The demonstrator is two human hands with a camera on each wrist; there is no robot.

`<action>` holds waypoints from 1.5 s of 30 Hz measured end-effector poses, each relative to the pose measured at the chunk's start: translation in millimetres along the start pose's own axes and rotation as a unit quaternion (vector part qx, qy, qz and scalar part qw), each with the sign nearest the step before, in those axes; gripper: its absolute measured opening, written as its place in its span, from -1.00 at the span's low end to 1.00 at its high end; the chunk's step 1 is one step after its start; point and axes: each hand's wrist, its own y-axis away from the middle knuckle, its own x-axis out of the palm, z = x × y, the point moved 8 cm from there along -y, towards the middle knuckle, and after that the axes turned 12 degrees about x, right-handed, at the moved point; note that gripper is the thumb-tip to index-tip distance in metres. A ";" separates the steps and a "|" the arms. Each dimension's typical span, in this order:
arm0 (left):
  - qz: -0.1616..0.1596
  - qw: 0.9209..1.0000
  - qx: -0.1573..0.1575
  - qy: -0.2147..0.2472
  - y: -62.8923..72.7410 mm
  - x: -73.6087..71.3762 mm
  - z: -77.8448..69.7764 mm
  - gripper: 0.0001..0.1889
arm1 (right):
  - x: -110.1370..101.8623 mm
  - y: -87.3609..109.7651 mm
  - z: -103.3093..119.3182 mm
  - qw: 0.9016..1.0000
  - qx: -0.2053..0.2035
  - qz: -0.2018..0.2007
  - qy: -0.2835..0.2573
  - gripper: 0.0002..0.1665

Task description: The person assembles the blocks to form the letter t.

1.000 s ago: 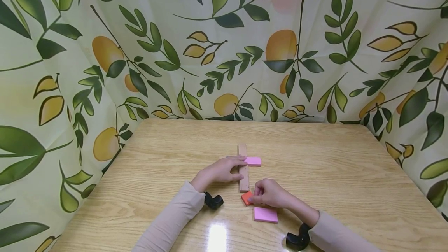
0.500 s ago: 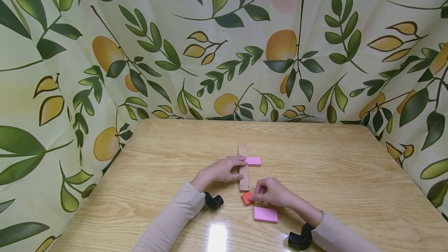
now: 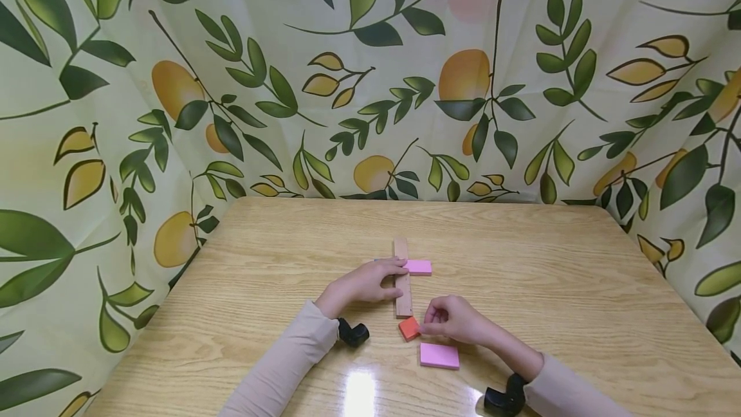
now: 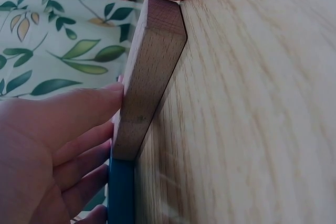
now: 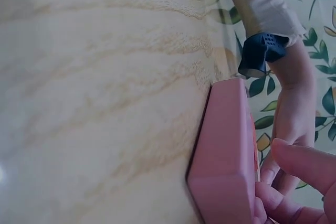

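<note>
My left hand (image 3: 365, 280) rests on the left of a cross-shaped layout of flat blocks, fingers extended. Its thumb touches the side of a wooden block (image 4: 149, 66); the fingers lie over a blue block (image 4: 122, 192), mostly hidden in the head view. A pink block (image 3: 419, 268) forms the cross's right arm, and another wooden block (image 3: 401, 248) its far end. An orange block (image 3: 408, 329) lies turned at the near end of the wooden block. My right hand (image 3: 457, 320), fingers loosely bent, has fingertips right at the orange block's right edge.
A second pink block (image 3: 439, 356) lies flat just in front of the right hand. Black wrist cameras (image 3: 353, 333) sit below each wrist. The wooden table (image 3: 521, 243) ends at a leaf-patterned cloth (image 3: 370, 114) behind and at the sides.
My right hand has shifted slightly right, its fingertips drawing back from over the orange block to its edge. The left hand and the blocks look still.
</note>
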 end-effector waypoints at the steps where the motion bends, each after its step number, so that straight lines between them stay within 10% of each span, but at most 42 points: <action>1: 0.000 1.000 0.000 0.001 0.1 -0.2 -0.1 -0.49 | -0.2 0.6 -0.2 1.000 0.000 0.001 0.000 -0.75; 45: 0.001 1.000 0.007 0.001 -0.6 -0.3 -1.1 -0.49 | 0.0 30.0 -7.9 0.998 -0.023 0.042 -0.046 -0.61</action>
